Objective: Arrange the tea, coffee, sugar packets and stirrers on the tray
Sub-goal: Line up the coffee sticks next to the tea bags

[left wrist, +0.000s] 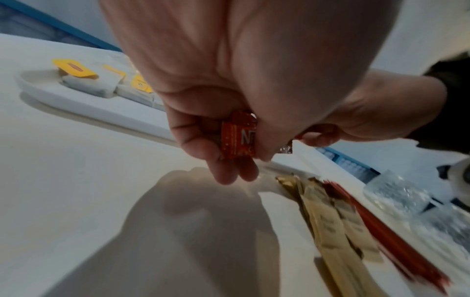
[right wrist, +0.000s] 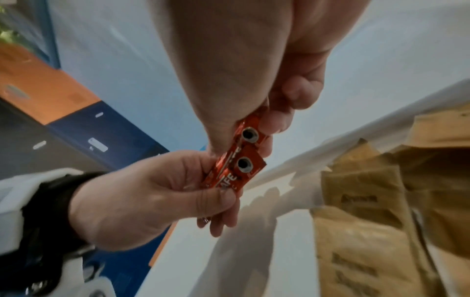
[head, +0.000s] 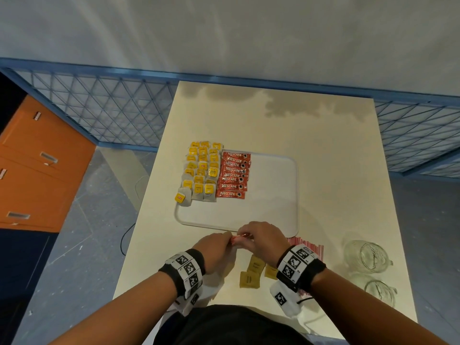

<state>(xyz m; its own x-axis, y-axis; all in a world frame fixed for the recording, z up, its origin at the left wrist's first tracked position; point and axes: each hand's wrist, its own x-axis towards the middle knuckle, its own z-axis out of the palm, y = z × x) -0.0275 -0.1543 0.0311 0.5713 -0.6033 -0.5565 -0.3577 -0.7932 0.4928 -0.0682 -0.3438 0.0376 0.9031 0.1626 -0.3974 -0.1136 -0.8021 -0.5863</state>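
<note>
Both hands hold a small bunch of red coffee sachets [head: 239,239] just in front of the white tray [head: 273,195]. My left hand [head: 216,247] pinches one end [left wrist: 237,140], my right hand [head: 261,239] pinches the other [right wrist: 248,134]. At least two sachets [right wrist: 239,168] overlap in the grip. On the tray's left side lie several yellow-tagged tea bags [head: 201,170] and a column of red coffee sachets [head: 234,174]. Brown sugar packets [head: 252,271] lie on the table below my hands. Red stirrers [head: 308,247] lie partly hidden behind my right wrist.
Two clear glass jars [head: 368,256] [head: 378,292] lie at the table's [head: 323,135] right front. The tray's right half is bare. A blue mesh fence [head: 104,108] runs behind the table, and an orange cabinet [head: 37,170] stands at the left.
</note>
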